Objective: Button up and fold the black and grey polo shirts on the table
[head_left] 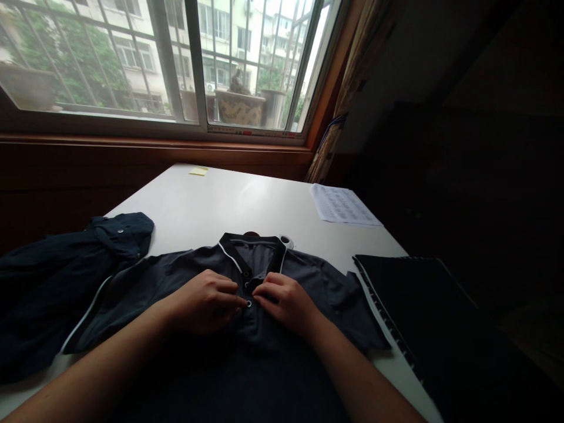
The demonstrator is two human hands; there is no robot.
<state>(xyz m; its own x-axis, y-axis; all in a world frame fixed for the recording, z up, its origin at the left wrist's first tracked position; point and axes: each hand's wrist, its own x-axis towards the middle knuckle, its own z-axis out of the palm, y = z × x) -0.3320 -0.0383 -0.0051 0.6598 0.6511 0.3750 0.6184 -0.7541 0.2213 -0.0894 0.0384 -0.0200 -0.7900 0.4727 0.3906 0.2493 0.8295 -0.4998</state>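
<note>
Pinching dark cloth placket (254, 283), right fingers (268, 289); left fingers (231, 301) curled at round pale-rimmed button (249, 304), grip unclear.

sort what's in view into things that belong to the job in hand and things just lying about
In the job:
- dark short-sleeved shirt
- its front button
- left hand and right hand, both at the shirt front

Lying about:
- dark garment at left
- yellow note
- printed sheets

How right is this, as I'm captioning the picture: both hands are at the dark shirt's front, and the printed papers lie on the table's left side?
Wrong side: the head view shows the printed papers on the right of the table. The left hand and right hand are at the front of the dark shirt.
</note>
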